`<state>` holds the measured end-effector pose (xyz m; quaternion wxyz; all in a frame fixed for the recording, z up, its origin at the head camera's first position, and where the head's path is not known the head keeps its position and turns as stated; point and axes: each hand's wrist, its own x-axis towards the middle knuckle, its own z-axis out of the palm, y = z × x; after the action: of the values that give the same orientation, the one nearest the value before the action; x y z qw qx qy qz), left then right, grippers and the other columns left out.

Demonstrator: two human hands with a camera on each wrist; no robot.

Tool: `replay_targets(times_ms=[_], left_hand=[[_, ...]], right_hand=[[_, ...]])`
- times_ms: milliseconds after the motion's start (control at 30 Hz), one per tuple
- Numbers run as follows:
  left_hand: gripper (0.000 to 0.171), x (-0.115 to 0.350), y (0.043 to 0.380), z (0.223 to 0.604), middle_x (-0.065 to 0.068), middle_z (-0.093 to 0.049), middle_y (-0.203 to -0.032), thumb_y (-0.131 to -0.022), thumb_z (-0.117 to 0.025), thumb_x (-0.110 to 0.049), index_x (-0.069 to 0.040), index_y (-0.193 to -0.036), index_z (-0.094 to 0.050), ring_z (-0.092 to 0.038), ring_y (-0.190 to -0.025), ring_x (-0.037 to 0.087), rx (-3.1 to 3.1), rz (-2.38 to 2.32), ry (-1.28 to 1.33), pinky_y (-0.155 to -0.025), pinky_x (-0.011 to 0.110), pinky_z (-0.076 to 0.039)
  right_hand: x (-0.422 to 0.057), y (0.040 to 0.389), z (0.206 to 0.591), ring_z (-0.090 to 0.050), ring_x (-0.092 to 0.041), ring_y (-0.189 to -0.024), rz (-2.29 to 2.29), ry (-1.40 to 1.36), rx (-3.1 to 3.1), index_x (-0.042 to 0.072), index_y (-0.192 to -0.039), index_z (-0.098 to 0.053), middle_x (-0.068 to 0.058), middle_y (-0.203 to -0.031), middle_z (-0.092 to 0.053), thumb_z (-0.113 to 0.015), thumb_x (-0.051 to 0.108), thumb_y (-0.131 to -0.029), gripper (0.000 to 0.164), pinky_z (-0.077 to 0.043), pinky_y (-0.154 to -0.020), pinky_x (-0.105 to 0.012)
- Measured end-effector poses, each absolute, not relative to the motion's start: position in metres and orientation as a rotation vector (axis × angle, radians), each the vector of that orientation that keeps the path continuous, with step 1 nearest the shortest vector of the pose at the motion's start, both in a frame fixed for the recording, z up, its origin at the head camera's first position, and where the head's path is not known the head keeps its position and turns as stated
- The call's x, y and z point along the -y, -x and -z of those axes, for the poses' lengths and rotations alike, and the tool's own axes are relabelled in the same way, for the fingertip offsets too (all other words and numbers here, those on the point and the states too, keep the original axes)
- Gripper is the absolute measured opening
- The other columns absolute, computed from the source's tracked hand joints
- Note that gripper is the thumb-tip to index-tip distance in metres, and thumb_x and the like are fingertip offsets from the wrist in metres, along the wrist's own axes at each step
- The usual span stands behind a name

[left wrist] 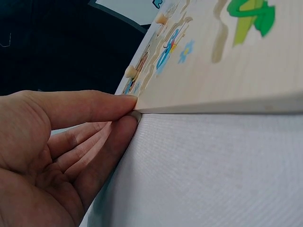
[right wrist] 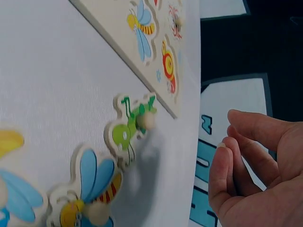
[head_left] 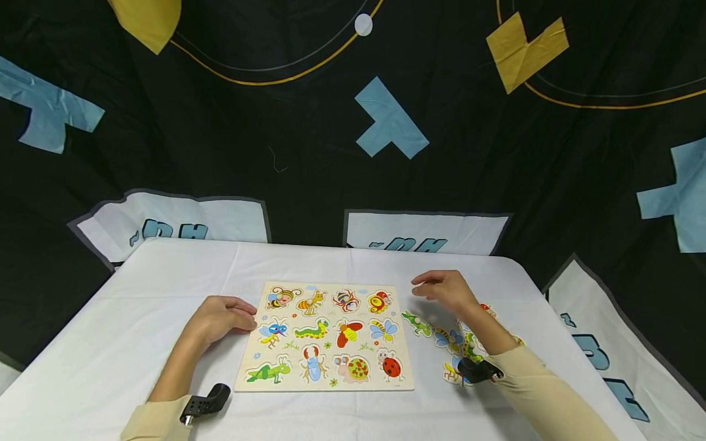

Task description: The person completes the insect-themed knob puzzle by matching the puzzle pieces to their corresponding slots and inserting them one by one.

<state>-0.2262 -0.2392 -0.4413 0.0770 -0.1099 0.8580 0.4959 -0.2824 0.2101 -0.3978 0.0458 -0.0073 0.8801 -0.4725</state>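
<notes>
Beige sleeves (head_left: 543, 392) come nearest to me, in front of a black curtain (head_left: 276, 153) and a table draped in white cloth (head_left: 320, 419). Flat at the centre of the cloth lies a wooden insect puzzle board (head_left: 337, 312); it looks stiff and fairly light, likely to slide on fabric, so best steadied by its edge. On that left edge is the left hand (head_left: 223, 318), thumb and a finger pinching it. Well across, the right hand (head_left: 447, 288) hangs just off the board's far right corner, fingers loosely curled, a narrow gap at the tips, nothing visible between them. Loose pieces lie right of the board: a green cricket piece (right wrist: 124, 135) close beside it, then a blue-winged dragonfly piece (right wrist: 90, 165). Both seem rigid, very light and sturdy; each one's round wooden knob (right wrist: 146, 120) is probably the place to pinch.
</notes>
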Motion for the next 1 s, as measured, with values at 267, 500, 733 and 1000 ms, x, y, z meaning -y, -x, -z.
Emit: replay_targets(times_ms=[267,500,733,1000], left_hand=[[0.036,0.239,0.227,0.442,0.006,-0.076,-0.082,-0.076,-0.082,-0.008,0.002,-0.109,-0.071,-0.069,-0.072,0.017,-2.571,-1.492,0.334,-0.065,0.027,-0.051],[0.037,0.239,0.227,0.441,0.006,-0.076,-0.082,-0.076,-0.083,-0.008,0.002,-0.109,-0.071,-0.069,-0.071,0.017,-2.574,-1.486,0.336,-0.064,0.027,-0.050],[0.036,0.239,0.226,0.441,0.006,-0.076,-0.082,-0.076,-0.082,-0.008,0.002,-0.109,-0.071,-0.069,-0.072,0.016,-2.566,-1.490,0.328,-0.066,0.028,-0.050],[0.036,0.239,0.226,0.441,0.006,-0.076,-0.082,-0.076,-0.082,-0.008,0.001,-0.109,-0.071,-0.069,-0.071,0.016,-2.575,-1.481,0.341,-0.066,0.027,-0.049]], right_hand=[[-0.226,0.280,0.389,-0.066,-0.031,-0.107,1.454,-0.025,-2.660,0.007,-0.116,-0.075,-0.010,-0.123,-0.072,-0.076,0.022,-0.089,0.031,-0.047,-0.101,-0.053],[-0.238,0.279,0.383,-0.066,-0.030,-0.109,1.433,-0.036,-2.661,0.007,-0.120,-0.073,-0.012,-0.127,-0.071,-0.075,0.023,-0.090,0.034,-0.047,-0.102,-0.053],[-0.258,0.278,0.380,-0.066,-0.028,-0.108,1.431,-0.009,-2.645,0.007,-0.122,-0.072,-0.016,-0.129,-0.069,-0.071,0.020,-0.093,0.031,-0.047,-0.103,-0.053],[-0.279,0.279,0.381,-0.063,-0.035,-0.117,1.442,0.000,-2.616,0.007,-0.126,-0.070,-0.012,-0.127,-0.071,-0.071,0.026,-0.095,0.036,-0.044,-0.104,-0.055]])
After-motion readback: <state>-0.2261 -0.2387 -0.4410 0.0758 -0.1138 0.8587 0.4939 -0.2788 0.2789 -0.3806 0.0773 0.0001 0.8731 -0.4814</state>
